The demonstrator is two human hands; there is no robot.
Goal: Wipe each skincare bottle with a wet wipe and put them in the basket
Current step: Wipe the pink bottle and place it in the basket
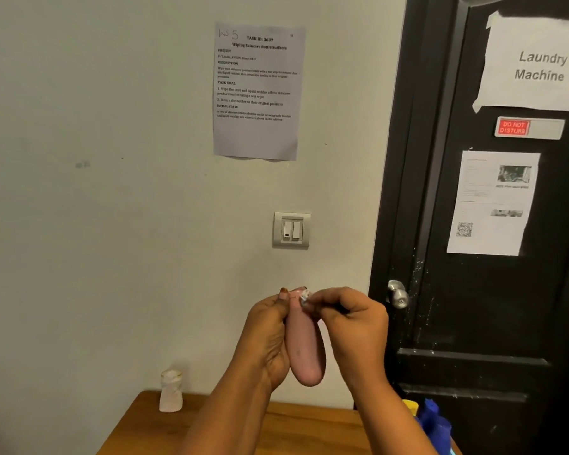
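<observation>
I held a pink bottle (304,349) up in front of me, above the wooden surface (243,428), with a pale wall behind it. My left hand (270,339) was wrapped around the bottle's left side, fingers closed on it, the thumb reaching up near its top end. The bottle hung nearly upright, its rounded end pointing down. My right hand (349,320) was curled at the top of the bottle, fingertips pressed together on a small crumpled white wipe (304,296) that touched the bottle's upper tip.

On the surface below and to the left stood a small white bottle (171,392), upright, close to the wall and well apart from my hands. At the lower right, beside my right forearm, I could see the tops of a blue bottle (436,421) and something yellow (410,407) just beside it; they were cut off by the edge, so I could not tell what held them.

A printed sheet (257,91) was stuck on the wall above, headed "Wiping Skincare Bottle Surfaces". A light switch (291,230) sat lower on the wall. To the right was a black door (473,290) with a round metal knob (398,295), a paper reading "Laundry Machine" (536,64) and a red "Do Not Disturb" sign (513,127).
</observation>
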